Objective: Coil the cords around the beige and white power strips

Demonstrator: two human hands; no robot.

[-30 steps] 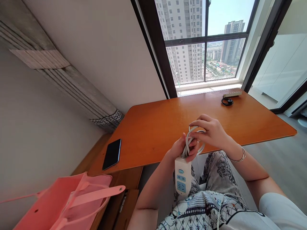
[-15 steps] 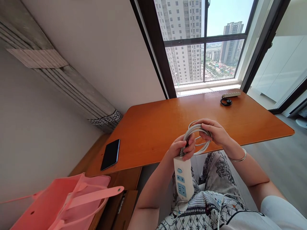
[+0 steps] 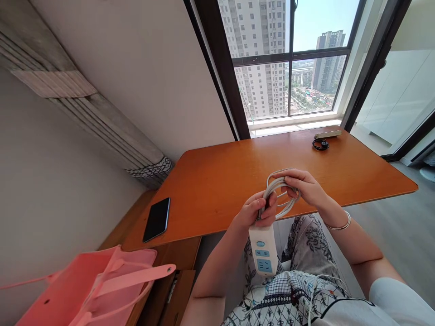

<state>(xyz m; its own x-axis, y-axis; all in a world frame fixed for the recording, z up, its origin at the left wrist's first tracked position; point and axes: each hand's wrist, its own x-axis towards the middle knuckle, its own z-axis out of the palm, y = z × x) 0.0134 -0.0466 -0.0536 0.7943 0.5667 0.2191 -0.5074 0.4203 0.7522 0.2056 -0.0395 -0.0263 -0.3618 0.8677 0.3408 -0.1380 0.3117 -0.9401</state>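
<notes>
A white power strip (image 3: 263,256) with blue socket panels hangs below my left hand (image 3: 260,209), above my lap. The fingers of that hand are wrapped round the near side of its looped white cord (image 3: 274,184), close to where the cord enters the strip. My right hand (image 3: 304,184) pinches the same coil on its right side, thumb on top and fingers behind. Several loops form a ring between both hands, over the near edge of the table. The plug end of the cord cannot be made out.
On the orange-brown table (image 3: 217,181) a dark tablet (image 3: 157,219) lies at the left. A second power strip (image 3: 328,134) with a coiled black cord (image 3: 320,145) is at the far right, near the window. A pink bag (image 3: 102,285) stands at the lower left.
The hanging power strip has swung slightly right and its socket face has turned more towards me. Both hands keep their hold on the coil, with the right fingers shifted a little.
</notes>
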